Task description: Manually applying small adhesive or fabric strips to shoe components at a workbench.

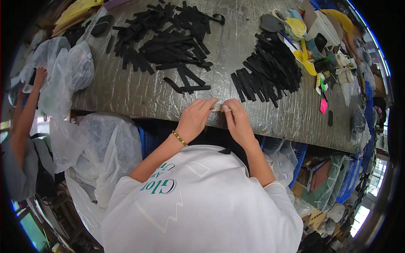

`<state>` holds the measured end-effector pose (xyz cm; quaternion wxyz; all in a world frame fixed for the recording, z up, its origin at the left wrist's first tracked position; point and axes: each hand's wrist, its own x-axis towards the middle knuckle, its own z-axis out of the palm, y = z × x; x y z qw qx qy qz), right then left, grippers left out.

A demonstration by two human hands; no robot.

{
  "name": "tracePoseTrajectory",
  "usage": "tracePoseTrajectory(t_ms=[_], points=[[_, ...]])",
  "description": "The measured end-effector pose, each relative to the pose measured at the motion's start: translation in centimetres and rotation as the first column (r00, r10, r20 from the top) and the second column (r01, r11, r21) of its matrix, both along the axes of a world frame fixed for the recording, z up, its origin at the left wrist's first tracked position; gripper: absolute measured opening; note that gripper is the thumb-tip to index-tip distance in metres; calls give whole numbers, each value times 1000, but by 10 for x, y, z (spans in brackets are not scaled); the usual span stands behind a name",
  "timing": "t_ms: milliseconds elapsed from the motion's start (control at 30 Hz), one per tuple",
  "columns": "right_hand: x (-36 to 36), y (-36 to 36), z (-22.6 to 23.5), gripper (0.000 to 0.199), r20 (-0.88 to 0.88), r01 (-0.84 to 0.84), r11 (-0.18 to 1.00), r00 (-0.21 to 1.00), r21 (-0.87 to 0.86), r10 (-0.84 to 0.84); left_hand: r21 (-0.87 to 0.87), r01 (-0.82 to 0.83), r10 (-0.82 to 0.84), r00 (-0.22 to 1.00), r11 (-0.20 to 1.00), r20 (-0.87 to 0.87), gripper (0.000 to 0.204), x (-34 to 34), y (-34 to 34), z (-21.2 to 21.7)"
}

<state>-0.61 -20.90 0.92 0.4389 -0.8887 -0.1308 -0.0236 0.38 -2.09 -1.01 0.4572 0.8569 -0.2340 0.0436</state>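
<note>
My left hand (195,117) and my right hand (237,119) meet at the near edge of a grey foil-covered table (126,90). Both pinch a small pale strip (216,109) between thumbs and fingertips. A beaded bracelet (179,138) sits on my left wrist. Just beyond my hands lies a pile of black strips (268,71), and a larger heap of black strips (168,40) spreads over the far middle of the table. A few loose black strips (187,82) lie between the heaps.
Clear plastic bags (67,71) are heaped at the table's left end, where another person's arm (25,114) reaches in. More plastic bags (97,156) hang below the table. Yellow scraps, boxes and small tools (320,38) crowd the far right. Blue crates (299,156) stand underneath.
</note>
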Motion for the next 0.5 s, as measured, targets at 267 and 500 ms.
tracePoseTrajectory(t_ms=[267,500], points=[[6,-14,-6,27,55,-135,977,988,-164,145,10,3,-5,964,1000,266,24,3,2,1],[7,-9,5,29,154,-34,999,987,-20,37,-62,-41,47,994,997,103,14,5,24,11]])
